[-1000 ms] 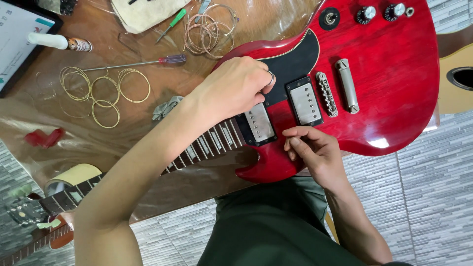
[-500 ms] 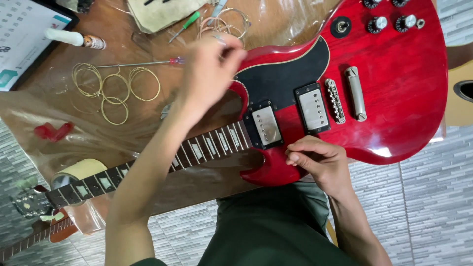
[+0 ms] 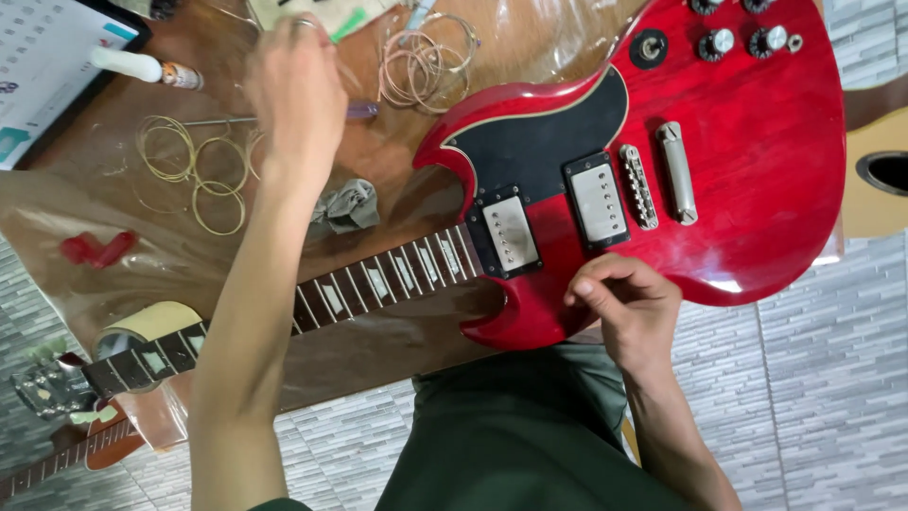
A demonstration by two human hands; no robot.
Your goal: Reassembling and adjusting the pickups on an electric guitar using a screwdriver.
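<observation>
Once your left hand (image 3: 295,95) left the guitar (image 3: 738,161), it reached, fingers loosely curled, toward the coiled strings (image 3: 421,61); your right hand (image 3: 629,308) pinched the body edge.

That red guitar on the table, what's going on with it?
A person has a red electric guitar lying flat on a wooden table, with no strings on it. The right hand rests on the lower edge of the body, near the pickups. The left hand is stretched out over the table towards coiled strings and a screwdriver, holding nothing that I can see.
</observation>
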